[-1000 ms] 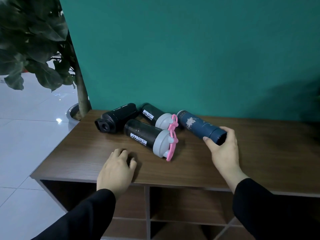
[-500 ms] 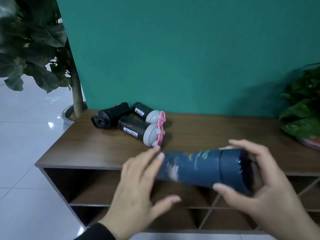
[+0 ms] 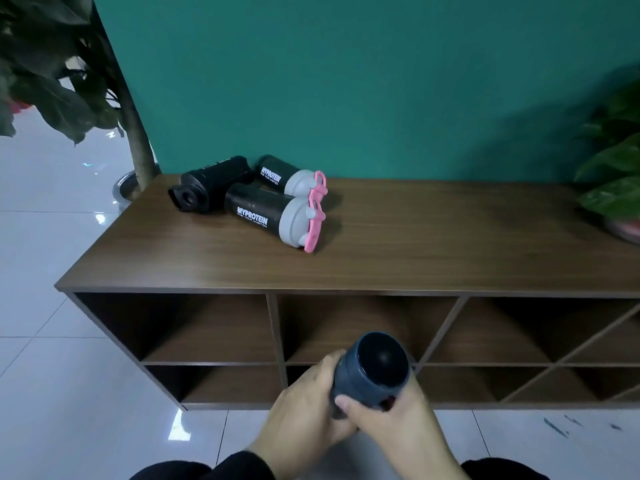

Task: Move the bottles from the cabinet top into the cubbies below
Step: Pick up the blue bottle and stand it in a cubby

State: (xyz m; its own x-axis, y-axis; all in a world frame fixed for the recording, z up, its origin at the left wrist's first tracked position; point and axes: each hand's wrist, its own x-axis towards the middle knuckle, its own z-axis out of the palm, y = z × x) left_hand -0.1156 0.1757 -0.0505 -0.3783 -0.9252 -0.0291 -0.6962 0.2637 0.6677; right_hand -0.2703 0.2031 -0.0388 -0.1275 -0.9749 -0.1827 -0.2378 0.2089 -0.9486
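Note:
A dark blue bottle (image 3: 375, 368) points end-on toward the middle upper cubby (image 3: 349, 327), just in front of the cabinet. My left hand (image 3: 304, 410) wraps its left side and my right hand (image 3: 398, 420) grips it from below and right. Three bottles lie on the brown cabinet top (image 3: 433, 244) at the back left: an all-black bottle (image 3: 211, 183), and two black shakers with grey lids and pink loops, one at the front (image 3: 273, 218) and one behind it (image 3: 287, 174).
The cabinet has two rows of open cubbies; the right ones (image 3: 568, 344) have diagonal dividers. A potted tree (image 3: 131, 109) stands left of the cabinet. A leafy plant (image 3: 616, 178) sits on the top's right end. White tiled floor (image 3: 52, 375) lies around.
The blue bottle has dropped from cabinet-top height to the cubby level and turned end-on toward the cubby. Both hands lowered with it, and the view backed away from the cabinet.

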